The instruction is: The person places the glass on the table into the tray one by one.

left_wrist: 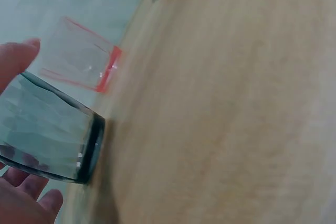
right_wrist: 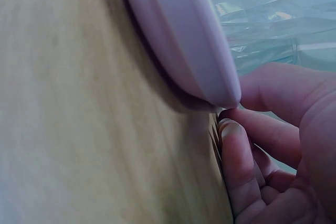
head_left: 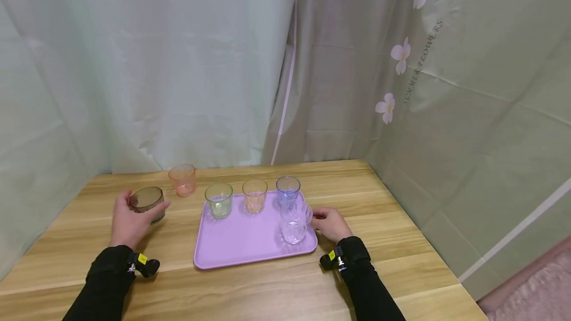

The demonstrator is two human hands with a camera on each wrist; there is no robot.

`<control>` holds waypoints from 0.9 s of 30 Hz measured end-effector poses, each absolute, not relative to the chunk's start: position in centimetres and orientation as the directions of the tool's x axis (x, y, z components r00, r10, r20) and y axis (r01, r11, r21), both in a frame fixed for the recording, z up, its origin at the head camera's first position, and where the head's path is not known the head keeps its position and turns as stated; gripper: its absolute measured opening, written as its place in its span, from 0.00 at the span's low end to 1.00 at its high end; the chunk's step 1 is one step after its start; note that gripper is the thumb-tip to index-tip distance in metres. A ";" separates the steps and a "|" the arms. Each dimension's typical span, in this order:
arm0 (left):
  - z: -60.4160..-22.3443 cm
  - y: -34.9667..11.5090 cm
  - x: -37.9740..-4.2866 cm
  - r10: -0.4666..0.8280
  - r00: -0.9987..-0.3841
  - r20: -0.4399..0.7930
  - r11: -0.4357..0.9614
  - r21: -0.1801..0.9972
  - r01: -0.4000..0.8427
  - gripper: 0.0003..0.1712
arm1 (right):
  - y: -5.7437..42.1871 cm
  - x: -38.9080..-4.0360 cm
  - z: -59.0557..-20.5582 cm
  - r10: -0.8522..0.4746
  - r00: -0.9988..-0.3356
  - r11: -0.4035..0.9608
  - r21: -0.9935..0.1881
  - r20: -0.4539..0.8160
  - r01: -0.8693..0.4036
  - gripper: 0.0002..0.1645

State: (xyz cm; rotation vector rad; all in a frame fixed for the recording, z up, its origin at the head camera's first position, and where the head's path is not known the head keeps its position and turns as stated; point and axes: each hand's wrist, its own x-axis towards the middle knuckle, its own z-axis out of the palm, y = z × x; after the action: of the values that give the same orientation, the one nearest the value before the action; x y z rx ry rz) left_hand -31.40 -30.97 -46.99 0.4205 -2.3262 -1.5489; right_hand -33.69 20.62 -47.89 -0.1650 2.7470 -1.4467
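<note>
My left hand holds a smoky dark glass cup around its sides, left of the tray. In the left wrist view the thumb and fingers lie on opposite sides of this cup, its base close over the wood. Beyond it a pink-red cup stands on the table. With thumb and index finger, my right hand pinches the right rim of a purple tray; the right wrist view shows the tray's edge between them. Clear glass cups overlap near that rim.
Along the tray's back side stand a green cup, an amber cup and a blue cup. Curtains hang behind and beside the wooden table. Pink fluffy fabric lies beyond the table's right edge.
</note>
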 end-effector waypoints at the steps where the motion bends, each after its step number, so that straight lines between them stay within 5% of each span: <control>1: -47.1 -30.9 -31.3 -0.408 -0.909 0.090 0.371 0.925 -0.075 0.70 | 20.6 -33.7 -47.9 -0.109 -0.994 0.563 -0.823 0.021 -0.079 0.18; 27: -47.9 -30.7 -31.3 -0.438 -0.897 0.055 0.395 0.908 -0.137 0.55 | 20.5 -33.7 -47.9 -0.105 -0.994 0.567 -0.820 0.023 -0.079 0.18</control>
State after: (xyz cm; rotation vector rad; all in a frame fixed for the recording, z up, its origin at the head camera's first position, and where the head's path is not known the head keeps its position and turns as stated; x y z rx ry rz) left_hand -31.28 -30.68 -47.86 0.5034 -2.3708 -1.5029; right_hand -33.72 20.50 -47.87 -0.1620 2.7557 -1.4404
